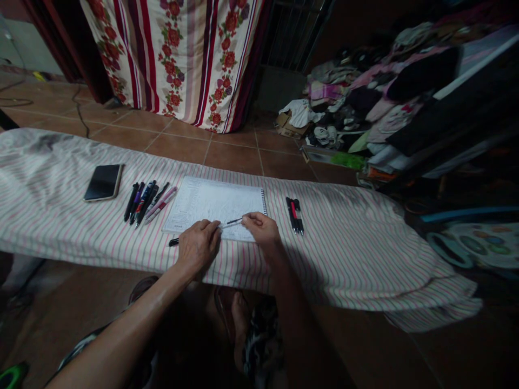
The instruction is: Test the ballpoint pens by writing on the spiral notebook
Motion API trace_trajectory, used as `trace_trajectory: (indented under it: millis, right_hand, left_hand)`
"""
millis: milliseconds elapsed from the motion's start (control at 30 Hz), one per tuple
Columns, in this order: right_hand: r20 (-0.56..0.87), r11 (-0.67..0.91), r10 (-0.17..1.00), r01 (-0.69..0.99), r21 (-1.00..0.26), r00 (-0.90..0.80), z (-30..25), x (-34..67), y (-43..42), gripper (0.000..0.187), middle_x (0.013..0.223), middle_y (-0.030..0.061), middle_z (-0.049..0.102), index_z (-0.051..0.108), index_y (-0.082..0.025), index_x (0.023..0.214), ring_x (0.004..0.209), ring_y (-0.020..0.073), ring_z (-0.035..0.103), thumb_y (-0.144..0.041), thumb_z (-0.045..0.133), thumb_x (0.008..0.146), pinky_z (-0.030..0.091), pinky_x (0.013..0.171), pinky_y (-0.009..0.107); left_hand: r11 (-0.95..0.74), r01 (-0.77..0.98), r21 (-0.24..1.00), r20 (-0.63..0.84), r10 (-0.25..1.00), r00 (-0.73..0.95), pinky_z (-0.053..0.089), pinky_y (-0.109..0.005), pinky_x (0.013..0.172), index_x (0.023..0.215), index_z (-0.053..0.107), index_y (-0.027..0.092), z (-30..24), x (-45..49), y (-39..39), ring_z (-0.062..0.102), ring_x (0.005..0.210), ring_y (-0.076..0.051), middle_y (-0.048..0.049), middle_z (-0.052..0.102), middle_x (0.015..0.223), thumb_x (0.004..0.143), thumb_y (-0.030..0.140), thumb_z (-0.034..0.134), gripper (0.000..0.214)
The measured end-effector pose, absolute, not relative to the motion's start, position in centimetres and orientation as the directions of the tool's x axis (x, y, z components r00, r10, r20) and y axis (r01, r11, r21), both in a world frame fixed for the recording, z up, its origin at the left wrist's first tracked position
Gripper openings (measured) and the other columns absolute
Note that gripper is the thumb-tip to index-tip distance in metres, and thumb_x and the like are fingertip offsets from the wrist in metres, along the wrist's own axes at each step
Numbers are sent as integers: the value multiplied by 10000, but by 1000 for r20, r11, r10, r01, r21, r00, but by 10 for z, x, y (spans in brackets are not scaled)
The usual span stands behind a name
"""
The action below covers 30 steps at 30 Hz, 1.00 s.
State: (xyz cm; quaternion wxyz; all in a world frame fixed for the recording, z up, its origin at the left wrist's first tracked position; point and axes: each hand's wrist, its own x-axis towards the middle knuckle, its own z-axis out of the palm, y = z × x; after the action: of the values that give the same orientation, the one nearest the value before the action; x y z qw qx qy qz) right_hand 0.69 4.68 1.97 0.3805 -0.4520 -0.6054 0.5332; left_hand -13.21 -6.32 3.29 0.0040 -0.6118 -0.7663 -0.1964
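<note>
A thin pen refill (234, 221), part dark and part clear, stretches between my two hands over the lower edge of a spiral notebook (227, 197). My right hand (263, 229) pinches its right end between thumb and fingertips. At the other end, the closed fingertips of my left hand (198, 241) meet on it; what else they may hold is too small to make out. Beside my left hand, a black pen part (173, 242) pokes out, the rest hidden behind the hand. The notebook's page is pale with faint marks.
Several pens (146, 202) lie bunched left of the notebook, with a phone (104, 182) further left. More pens (294, 215) lie to the right. A striped cloth (348, 243) covers the narrow table. Beyond are a floral curtain (174, 54) and heaped clothes (365, 97).
</note>
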Motion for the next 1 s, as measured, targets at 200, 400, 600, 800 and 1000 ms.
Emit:
trace_trajectory:
  millis: [200,400,600,800,1000]
  right_hand:
    - [-42,-18,967,100,-995,-251,26,19,55,299,640,45,661,636,-146,721,553,119,541,-422,667,608,356,462,208]
    - [-56,-54,992,18,-998,-115,26,29,63,320,664,48,668,636,-141,723,540,100,533,-423,701,585,356,470,207]
    - [-15,-14,1000,-75,-997,16,24,16,61,332,685,50,681,627,-148,760,560,114,566,-411,710,575,416,497,226]
    - [46,44,998,-54,-998,-32,24,-10,43,283,751,76,702,598,-157,796,632,144,617,-409,633,672,476,558,256]
    - [159,161,985,30,-986,-60,17,-20,40,260,765,65,698,601,-161,838,706,173,643,-392,583,720,502,623,281]
  left_hand:
    - [192,937,291,241,934,-266,390,-262,612,1070,587,234,32,-136,-63,585,817,-176,-34,638,879,895,341,360,306]
    - [210,937,279,246,927,-282,378,-265,587,1058,593,236,31,-140,-65,589,811,-180,-30,639,874,891,337,369,297]
    - [222,938,265,217,934,-282,380,-261,600,1061,588,235,33,-139,-66,585,820,-177,-35,639,887,891,331,364,297]
    - [210,941,265,237,932,-274,382,-259,601,1060,583,239,32,-138,-66,586,819,-177,-37,639,885,897,340,348,303]
    - [206,943,263,240,932,-270,374,-264,590,1041,590,236,32,-139,-66,589,813,-178,-28,640,864,894,336,360,291]
